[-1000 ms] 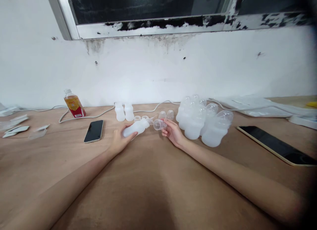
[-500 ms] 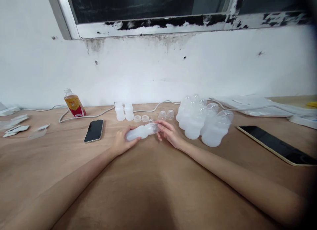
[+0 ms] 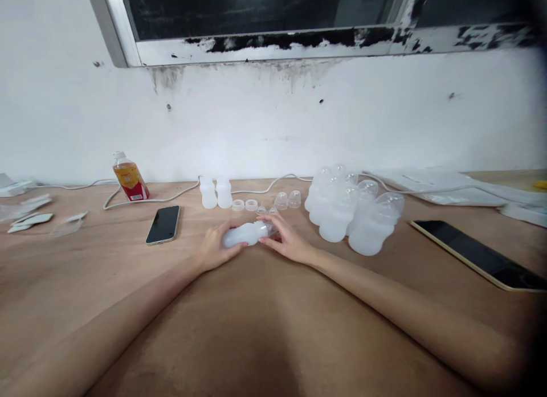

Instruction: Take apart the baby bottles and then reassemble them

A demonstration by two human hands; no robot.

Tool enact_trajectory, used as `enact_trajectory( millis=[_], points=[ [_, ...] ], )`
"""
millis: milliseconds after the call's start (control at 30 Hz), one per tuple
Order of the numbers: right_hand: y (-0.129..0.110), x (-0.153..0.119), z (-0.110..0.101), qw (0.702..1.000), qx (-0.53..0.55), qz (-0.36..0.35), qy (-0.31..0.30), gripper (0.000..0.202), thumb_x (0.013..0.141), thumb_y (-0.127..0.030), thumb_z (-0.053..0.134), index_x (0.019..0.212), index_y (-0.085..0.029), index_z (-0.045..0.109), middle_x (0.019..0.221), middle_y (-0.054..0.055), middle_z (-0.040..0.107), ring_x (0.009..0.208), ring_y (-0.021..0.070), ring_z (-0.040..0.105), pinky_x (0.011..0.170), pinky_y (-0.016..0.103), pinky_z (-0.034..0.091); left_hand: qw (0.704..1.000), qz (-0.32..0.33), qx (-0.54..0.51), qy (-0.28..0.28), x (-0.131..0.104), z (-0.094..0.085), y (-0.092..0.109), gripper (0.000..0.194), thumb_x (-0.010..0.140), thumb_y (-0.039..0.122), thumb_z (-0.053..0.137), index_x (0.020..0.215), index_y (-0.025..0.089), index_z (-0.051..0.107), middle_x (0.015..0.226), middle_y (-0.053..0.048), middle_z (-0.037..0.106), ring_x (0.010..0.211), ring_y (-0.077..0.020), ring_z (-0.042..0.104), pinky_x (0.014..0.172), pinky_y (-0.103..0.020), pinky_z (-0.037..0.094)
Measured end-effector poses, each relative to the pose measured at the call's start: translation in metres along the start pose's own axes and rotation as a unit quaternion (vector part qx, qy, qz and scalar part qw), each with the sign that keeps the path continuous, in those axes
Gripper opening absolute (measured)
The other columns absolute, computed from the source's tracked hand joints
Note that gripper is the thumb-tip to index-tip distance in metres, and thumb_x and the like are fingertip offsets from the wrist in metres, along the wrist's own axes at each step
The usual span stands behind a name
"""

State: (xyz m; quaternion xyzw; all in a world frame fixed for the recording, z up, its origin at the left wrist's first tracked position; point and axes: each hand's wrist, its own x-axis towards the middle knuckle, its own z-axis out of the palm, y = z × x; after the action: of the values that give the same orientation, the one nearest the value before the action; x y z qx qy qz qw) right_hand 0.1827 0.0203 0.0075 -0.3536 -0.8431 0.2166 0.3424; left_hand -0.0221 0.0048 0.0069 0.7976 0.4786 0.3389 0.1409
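A translucent white bottle (image 3: 243,235) lies on its side between my hands, its clear domed cap (image 3: 265,228) pointing right. My left hand (image 3: 216,246) is wrapped round the base end of the bottle. My right hand (image 3: 288,240) grips the capped end, thumb below and fingers above. Just behind are two white rings (image 3: 251,205), small clear nipples (image 3: 261,211) and two clear caps (image 3: 294,199). Two open-topped bottles (image 3: 224,193) stand further back on the left. Several capped bottles (image 3: 334,217) stand grouped to the right.
A phone (image 3: 163,225) and a drink bottle (image 3: 130,177) are on the left, with flat white pieces (image 3: 31,221) beyond. At the right lie a larger dark-screened device (image 3: 478,252) and plastic packaging (image 3: 431,186). A white cable (image 3: 256,191) runs along the wall.
My right hand has closed round the capped end, its thumb now beneath it. The held bottle has shifted slightly and lies more level. The view has moved a little.
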Motion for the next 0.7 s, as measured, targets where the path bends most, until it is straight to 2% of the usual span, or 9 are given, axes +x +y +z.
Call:
enact_trajectory(
  millis=[133, 200, 300, 400, 500, 567, 633, 700],
  points=[
    [0.002, -0.002, 0.001, 1.0, -0.009, -0.01, 0.002, 0.036, 0.077, -0.029, 0.047, 0.112, -0.022, 0.038, 0.106, 0.007, 0.045, 0.092, 0.0166, 0.047, 0.067, 0.029, 0.045, 0.995, -0.055, -0.089, -0.002, 0.001, 0.002, 0.005, 0.037, 0.065, 0.044, 0.056, 0.091, 0.018, 0.057, 0.087, -0.002, 0.062, 0.079, -0.0192, 0.057, 0.071, -0.031, 0.043],
    [0.001, -0.002, 0.0, 1.0, -0.021, -0.018, 0.011, 0.036, 0.078, -0.03, 0.047, 0.111, -0.022, 0.038, 0.105, 0.007, 0.045, 0.093, 0.0168, 0.047, 0.069, 0.03, 0.045, 0.98, -0.103, -0.168, -0.025, 0.003, 0.002, 0.007, 0.037, 0.064, 0.045, 0.057, 0.087, 0.016, 0.058, 0.081, -0.003, 0.062, 0.072, -0.0178, 0.057, 0.063, -0.028, 0.044],
    [-0.005, -0.001, -0.004, 0.997, -0.058, -0.041, 0.017, 0.036, 0.079, -0.031, 0.046, 0.112, -0.021, 0.037, 0.105, 0.008, 0.045, 0.093, 0.0164, 0.047, 0.072, 0.03, 0.044, 0.923, -0.188, -0.319, -0.106, 0.004, -0.001, 0.007, 0.04, 0.067, 0.047, 0.053, 0.086, 0.013, 0.057, 0.065, -0.004, 0.06, 0.055, -0.0139, 0.055, 0.045, -0.022, 0.039],
    [-0.019, 0.003, -0.016, 0.991, -0.119, -0.056, -0.012, 0.036, 0.079, -0.032, 0.044, 0.113, -0.02, 0.037, 0.106, 0.008, 0.045, 0.087, 0.0156, 0.049, 0.072, 0.03, 0.043, 0.86, -0.205, -0.436, -0.169, 0.006, -0.001, 0.004, 0.039, 0.071, 0.046, 0.049, 0.089, 0.012, 0.056, 0.066, -0.006, 0.06, 0.053, -0.0122, 0.054, 0.039, -0.019, 0.036],
    [-0.035, 0.009, -0.036, 0.98, -0.185, -0.06, -0.044, 0.039, 0.079, -0.035, 0.043, 0.115, -0.021, 0.036, 0.11, 0.008, 0.044, 0.084, 0.0169, 0.051, 0.069, 0.03, 0.043, 0.835, -0.183, -0.494, -0.156, 0.006, 0.003, 0.003, 0.037, 0.073, 0.042, 0.049, 0.098, 0.014, 0.051, 0.089, -0.009, 0.059, 0.07, -0.0145, 0.058, 0.047, -0.02, 0.044],
    [-0.043, 0.014, -0.054, 0.968, -0.245, -0.047, -0.023, 0.045, 0.076, -0.035, 0.047, 0.116, -0.02, 0.034, 0.112, 0.009, 0.046, 0.088, 0.0195, 0.051, 0.071, 0.031, 0.041, 0.832, -0.164, -0.515, -0.125, 0.007, 0.009, 0.003, 0.036, 0.075, 0.039, 0.049, 0.103, 0.017, 0.048, 0.102, -0.01, 0.055, 0.085, -0.0165, 0.056, 0.057, -0.023, 0.048],
    [-0.047, 0.019, -0.072, 0.947, -0.322, -0.003, -0.001, 0.05, 0.072, -0.038, 0.051, 0.114, -0.017, 0.035, 0.105, 0.009, 0.052, 0.085, 0.0215, 0.053, 0.069, 0.032, 0.04, 0.834, -0.154, -0.521, -0.1, 0.007, 0.014, 0.002, 0.033, 0.075, 0.035, 0.051, 0.103, 0.017, 0.048, 0.109, -0.009, 0.052, 0.095, -0.0171, 0.053, 0.067, -0.025, 0.049],
    [-0.045, 0.027, -0.088, 0.914, -0.404, 0.038, -0.002, 0.046, 0.069, -0.04, 0.053, 0.107, -0.017, 0.042, 0.099, 0.008, 0.055, 0.08, 0.0228, 0.054, 0.066, 0.032, 0.039, 0.837, -0.156, -0.515, -0.098, 0.007, 0.016, 0.001, 0.031, 0.073, 0.031, 0.054, 0.101, 0.016, 0.05, 0.112, -0.009, 0.051, 0.097, -0.0168, 0.052, 0.072, -0.025, 0.048]
  ],
)
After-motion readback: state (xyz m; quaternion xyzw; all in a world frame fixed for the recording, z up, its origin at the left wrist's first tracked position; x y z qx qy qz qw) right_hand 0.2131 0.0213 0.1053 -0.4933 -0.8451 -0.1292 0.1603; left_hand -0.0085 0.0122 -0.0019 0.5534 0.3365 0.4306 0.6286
